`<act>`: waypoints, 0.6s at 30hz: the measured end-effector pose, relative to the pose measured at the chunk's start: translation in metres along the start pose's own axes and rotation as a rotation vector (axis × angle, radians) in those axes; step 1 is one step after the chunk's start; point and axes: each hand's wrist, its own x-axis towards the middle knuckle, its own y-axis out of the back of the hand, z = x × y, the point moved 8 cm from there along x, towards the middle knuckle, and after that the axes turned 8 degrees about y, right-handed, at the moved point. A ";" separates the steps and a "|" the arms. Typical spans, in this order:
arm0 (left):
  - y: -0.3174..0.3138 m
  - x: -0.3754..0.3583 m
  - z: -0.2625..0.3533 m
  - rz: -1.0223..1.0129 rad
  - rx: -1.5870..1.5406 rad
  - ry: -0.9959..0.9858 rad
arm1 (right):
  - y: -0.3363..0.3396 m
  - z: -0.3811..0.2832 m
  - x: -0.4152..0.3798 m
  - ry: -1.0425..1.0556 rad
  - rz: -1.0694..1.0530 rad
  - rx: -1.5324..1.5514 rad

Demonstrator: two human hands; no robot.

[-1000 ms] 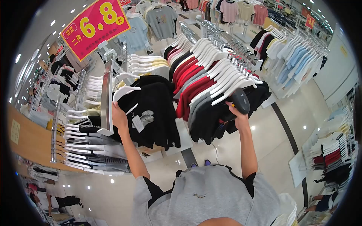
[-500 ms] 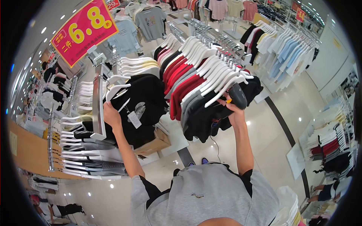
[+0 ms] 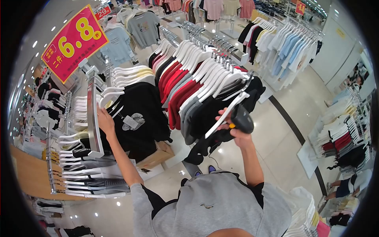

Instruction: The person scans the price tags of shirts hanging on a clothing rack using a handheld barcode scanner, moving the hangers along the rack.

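My left hand (image 3: 106, 120) is closed near the neck of a white hanger (image 3: 112, 91) at the left rail's end, beside a black shirt (image 3: 136, 106) with a white tag (image 3: 130, 121). In my right hand (image 3: 238, 135) is a black handheld scanner (image 3: 242, 118) with an orange button. The fingers of that hand also lie against a white hanger (image 3: 227, 114), which slants out at the front of the right rail with a dark garment below it. Behind it hang red shirts (image 3: 173, 85) and grey ones on white hangers.
A red and yellow sign (image 3: 74, 44) stands at the upper left. Below the black shirt is a cardboard box (image 3: 158, 154). More clothes racks stand at the back right and on the right side (image 3: 342, 144). A thin cable hangs toward the floor.
The front white hanger on the right rail has swung outward from the others, with its dark garment lower. My right hand and the scanner have shifted slightly left and down. The whole view has shifted.
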 end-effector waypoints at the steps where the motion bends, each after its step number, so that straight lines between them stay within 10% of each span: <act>1: -0.004 -0.001 -0.003 -0.003 -0.007 -0.002 | -0.007 0.003 -0.003 -0.007 -0.020 -0.005; 9: 0.043 -0.100 0.096 -0.061 -0.203 -0.174 | -0.047 0.049 -0.027 -0.087 -0.118 0.007; 14: 0.045 -0.200 0.204 -1.183 -0.875 -0.177 | -0.055 0.068 -0.044 -0.272 -0.178 -0.237; 18: 0.044 -0.216 0.219 -0.986 -0.570 -0.446 | -0.050 0.076 -0.048 -0.249 -0.268 -0.314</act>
